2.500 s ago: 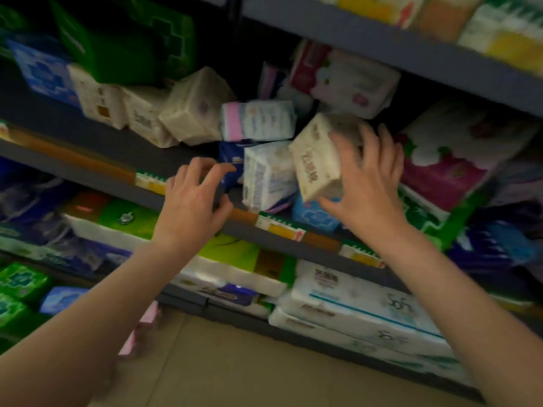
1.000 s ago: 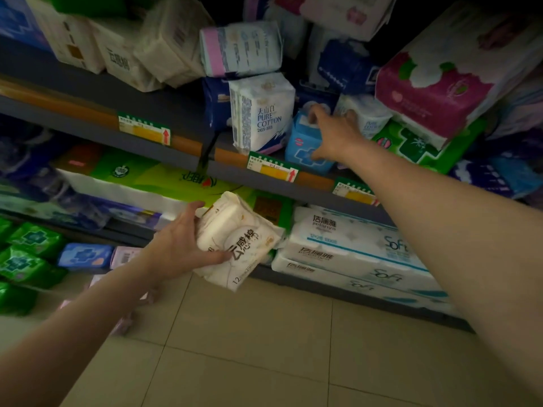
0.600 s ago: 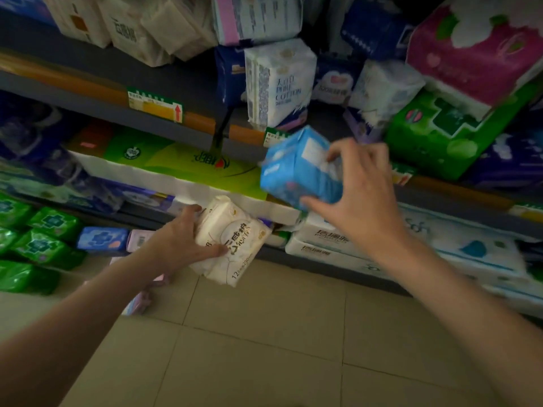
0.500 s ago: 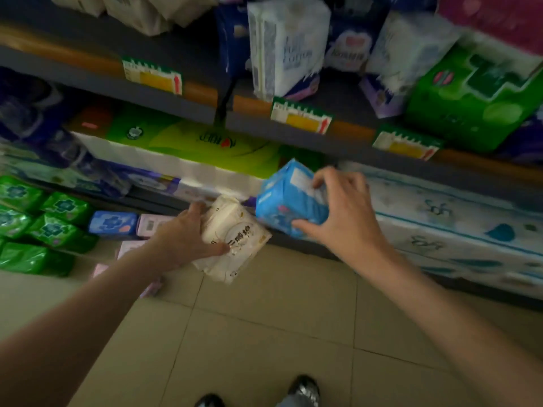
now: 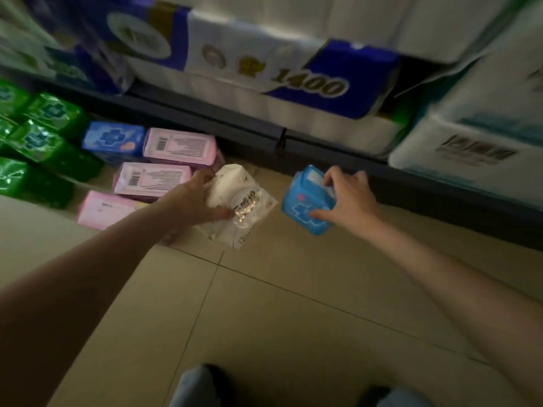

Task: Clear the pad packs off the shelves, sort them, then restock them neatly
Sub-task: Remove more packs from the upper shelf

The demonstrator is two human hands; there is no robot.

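Both packs are coming down from shelf height to just above the floor (image 5: 264, 318). Along the floor's left edge, green packs (image 5: 44, 133), a blue one (image 5: 114, 139) and pink packs (image 5: 164, 168) are lying sorted in rows. The left hand (image 5: 188, 201) is gripping the white pack (image 5: 241, 207), fingers (image 5: 214, 214) curled round it; the right hand (image 5: 349, 198) is clamping the blue pack (image 5: 305, 204). Both are looking light, soft and slick-wrapped, so I'd be holding them across the broad faces.
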